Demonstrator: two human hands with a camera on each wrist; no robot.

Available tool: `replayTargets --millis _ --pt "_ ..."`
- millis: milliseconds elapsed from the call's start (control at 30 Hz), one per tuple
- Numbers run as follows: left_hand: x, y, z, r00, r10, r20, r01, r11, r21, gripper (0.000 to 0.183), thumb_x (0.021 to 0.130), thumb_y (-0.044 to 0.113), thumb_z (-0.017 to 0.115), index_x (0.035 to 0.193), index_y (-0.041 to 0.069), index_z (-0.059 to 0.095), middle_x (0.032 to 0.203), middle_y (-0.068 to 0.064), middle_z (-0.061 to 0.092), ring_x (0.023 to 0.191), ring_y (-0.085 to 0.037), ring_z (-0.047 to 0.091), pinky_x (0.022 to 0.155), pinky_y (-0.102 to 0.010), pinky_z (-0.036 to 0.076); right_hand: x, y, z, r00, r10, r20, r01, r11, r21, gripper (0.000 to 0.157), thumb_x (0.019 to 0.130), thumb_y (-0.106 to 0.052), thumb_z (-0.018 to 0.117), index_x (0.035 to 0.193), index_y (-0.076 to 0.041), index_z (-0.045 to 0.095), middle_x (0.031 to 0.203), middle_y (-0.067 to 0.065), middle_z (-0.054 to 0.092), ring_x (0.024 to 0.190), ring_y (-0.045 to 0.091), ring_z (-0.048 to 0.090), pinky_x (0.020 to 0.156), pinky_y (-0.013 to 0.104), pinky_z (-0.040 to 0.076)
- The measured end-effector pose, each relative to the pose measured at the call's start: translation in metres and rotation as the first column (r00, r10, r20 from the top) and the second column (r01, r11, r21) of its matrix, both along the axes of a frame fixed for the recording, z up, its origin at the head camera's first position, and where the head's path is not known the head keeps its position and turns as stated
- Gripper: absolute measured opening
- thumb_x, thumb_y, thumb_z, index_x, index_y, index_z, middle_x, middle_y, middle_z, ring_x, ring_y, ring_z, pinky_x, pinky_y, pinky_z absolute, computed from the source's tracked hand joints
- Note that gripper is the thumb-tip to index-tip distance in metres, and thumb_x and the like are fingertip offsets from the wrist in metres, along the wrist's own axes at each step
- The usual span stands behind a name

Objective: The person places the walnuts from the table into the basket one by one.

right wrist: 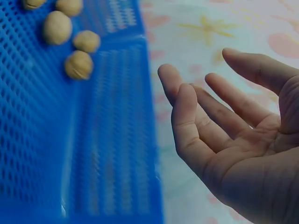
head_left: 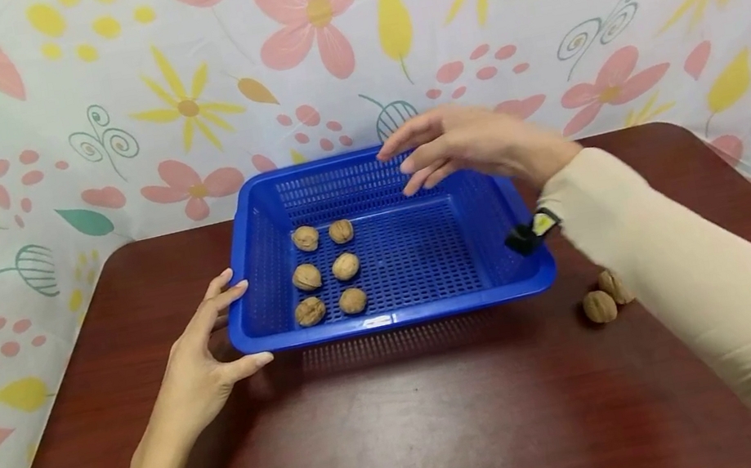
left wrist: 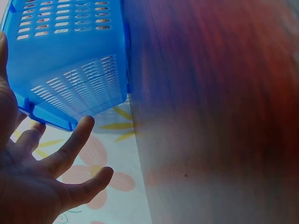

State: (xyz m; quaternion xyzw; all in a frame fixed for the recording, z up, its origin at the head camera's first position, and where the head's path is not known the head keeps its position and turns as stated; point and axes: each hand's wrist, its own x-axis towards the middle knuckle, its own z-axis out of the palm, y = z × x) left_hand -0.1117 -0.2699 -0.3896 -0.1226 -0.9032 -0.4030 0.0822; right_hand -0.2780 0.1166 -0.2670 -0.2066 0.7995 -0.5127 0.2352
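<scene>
A blue plastic basket [head_left: 390,318] with slotted walls stands on the table. Inside, at its left end, several walnuts [head_left: 346,266] lie in two columns; some walnuts [right wrist: 57,28] also show in the right wrist view. My left hand [head_left: 198,355] holds the basket's near left corner, fingertips at the left rim and thumb by the front rim. In the left wrist view, the little finger of this hand [left wrist: 56,177] sticks out away from the wall. Over the basket's far right part hovers my right hand [head_left: 471,139], fingers loosely bent and nothing in them.
Walnuts [head_left: 600,306] lie on the brown table [head_left: 416,434] right of the basket, partly behind the right sleeve [head_left: 696,280]. A flower-patterned cloth [head_left: 185,75] hangs behind the table. Each wrist carries a small black camera.
</scene>
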Motion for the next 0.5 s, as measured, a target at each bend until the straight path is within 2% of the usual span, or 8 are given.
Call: replayTargets --millis 167,333,433,500 --pt "0.002 -0.003 0.0 1.0 -0.005 -0.007 0.005 1.0 0.007 0.087 0.082 0.011 0.09 0.158 0.021 0.048 0.172 -0.003 0.033 0.125 -0.041 0.061 0.089 -0.006 0.045 0.017 0.056 0.008 0.998 -0.053 -0.034 0.049 0.993 -0.105 0.036 0.105 -0.01 0.062 0.141 -0.007 0.063 0.148 0.003 0.062 0.103 0.023 0.077 0.091 0.033 0.06" --pt "0.004 -0.007 0.001 1.0 -0.003 -0.022 0.003 1.0 0.009 0.088 0.082 0.009 0.09 0.158 0.021 0.048 0.171 -0.005 0.033 0.124 -0.043 0.059 0.088 -0.003 0.043 0.024 0.11 -0.002 0.997 -0.07 -0.018 0.064 0.967 -0.247 0.034 0.107 -0.003 0.055 0.138 -0.007 0.067 0.14 -0.001 0.069 0.098 0.025 0.078 0.085 0.032 0.062" --pt "0.004 -0.007 0.001 1.0 -0.007 -0.022 0.007 1.0 0.017 0.088 0.081 0.008 0.09 0.158 0.02 0.047 0.171 -0.006 0.033 0.125 -0.044 0.058 0.088 -0.002 0.043 0.025 0.136 -0.013 0.993 -0.113 -0.028 0.102 0.964 -0.244 0.034 0.108 -0.003 0.054 0.138 -0.007 0.067 0.141 -0.003 0.067 0.097 0.024 0.078 0.083 0.031 0.062" --pt "0.003 -0.007 0.0 1.0 -0.011 -0.022 0.011 1.0 0.023 0.088 0.082 0.007 0.089 0.158 0.019 0.047 0.171 -0.006 0.033 0.125 -0.044 0.058 0.088 -0.002 0.043 0.026 0.149 -0.022 0.986 -0.159 -0.052 0.146 0.971 -0.189 0.034 0.108 -0.005 0.054 0.138 -0.012 0.069 0.14 -0.008 0.067 0.098 0.021 0.078 0.082 0.03 0.061"
